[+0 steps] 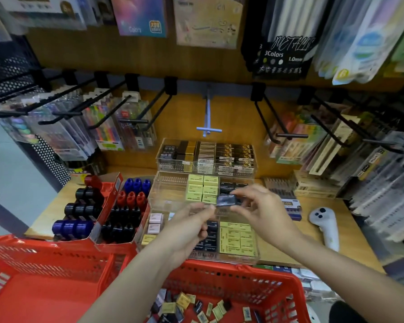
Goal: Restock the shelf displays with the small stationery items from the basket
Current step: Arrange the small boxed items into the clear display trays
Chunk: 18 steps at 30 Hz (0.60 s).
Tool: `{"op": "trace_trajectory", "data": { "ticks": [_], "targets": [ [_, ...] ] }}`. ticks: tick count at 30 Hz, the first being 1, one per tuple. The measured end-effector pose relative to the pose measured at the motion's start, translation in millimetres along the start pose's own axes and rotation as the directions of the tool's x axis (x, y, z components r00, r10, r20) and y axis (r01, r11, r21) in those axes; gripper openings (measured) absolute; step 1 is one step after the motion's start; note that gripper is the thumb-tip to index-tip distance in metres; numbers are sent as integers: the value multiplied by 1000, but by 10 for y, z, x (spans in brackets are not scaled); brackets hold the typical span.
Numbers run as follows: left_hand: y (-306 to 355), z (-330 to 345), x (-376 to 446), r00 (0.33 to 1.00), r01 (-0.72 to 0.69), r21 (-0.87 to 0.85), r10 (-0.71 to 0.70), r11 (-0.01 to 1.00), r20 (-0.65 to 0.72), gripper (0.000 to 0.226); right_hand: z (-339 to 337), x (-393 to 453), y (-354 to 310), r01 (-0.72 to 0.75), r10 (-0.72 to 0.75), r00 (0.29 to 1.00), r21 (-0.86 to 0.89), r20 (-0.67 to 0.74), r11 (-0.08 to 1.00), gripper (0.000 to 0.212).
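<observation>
"Look, both hands are up over the clear tray (163, 183). The right hand (264, 206) pinches a little dark packet (226, 200) between thumb and fingers."

"And the left hand (191, 227)?"

"Its fingertips reach to the packet's edge. I can't tell if they grip it or only touch. I think the two hands are turning it the right way round, so it fits."

"Fits where?"

"Likely the dark row, beside the yellow packets (202, 188). Each color has its own spot, so shoppers can find them."

"Why is the red basket (231, 276) so close?"

"It sits right under the arms, against the shelf (324, 229). More small packets (196, 306) lie loose in it, so the reach is short."
</observation>
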<state>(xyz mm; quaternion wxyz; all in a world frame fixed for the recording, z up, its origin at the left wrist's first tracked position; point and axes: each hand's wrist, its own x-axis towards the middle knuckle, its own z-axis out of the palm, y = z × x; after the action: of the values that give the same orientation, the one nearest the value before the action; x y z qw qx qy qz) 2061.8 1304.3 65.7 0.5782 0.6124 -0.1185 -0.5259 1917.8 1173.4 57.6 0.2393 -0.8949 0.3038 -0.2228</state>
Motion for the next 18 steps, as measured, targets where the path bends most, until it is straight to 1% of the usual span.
{"op": "trace_trajectory", "data": {
  "ticks": [2, 4, 7, 10, 15, 18],
  "targets": [
    [43, -7, 27, 999, 43, -159, -43, 986, 2, 22, -24, 162, 171, -98, 87, 993, -143, -86, 985, 37],
    [77, -55, 62, 998, 61, -265, -54, 962, 33, 26, 10, 351, 302, -233, 209, 970, -223, -126, 947, 38],
    [93, -145, 102, 997, 51, -274, -32, 960, 73, 35, 159, 615, 373, -362, 350, 931, -389, -103, 847, 37],
    [69, -228, 143, 998, 34, -259, -17, 965, 66, 30, 321, 778, 398, -401, 374, 916, -393, -146, 828, 36],
    [-12, -287, 181, 1000, -14, -156, 13, 988, -9, 27, 508, 853, 421, -419, 380, 908, -414, -179, 808, 36],
    [-50, -299, 181, 998, -24, -110, 18, 994, -55, 28, 584, 831, 416, -440, 393, 898, -353, -199, 826, 34]
  ]
}}
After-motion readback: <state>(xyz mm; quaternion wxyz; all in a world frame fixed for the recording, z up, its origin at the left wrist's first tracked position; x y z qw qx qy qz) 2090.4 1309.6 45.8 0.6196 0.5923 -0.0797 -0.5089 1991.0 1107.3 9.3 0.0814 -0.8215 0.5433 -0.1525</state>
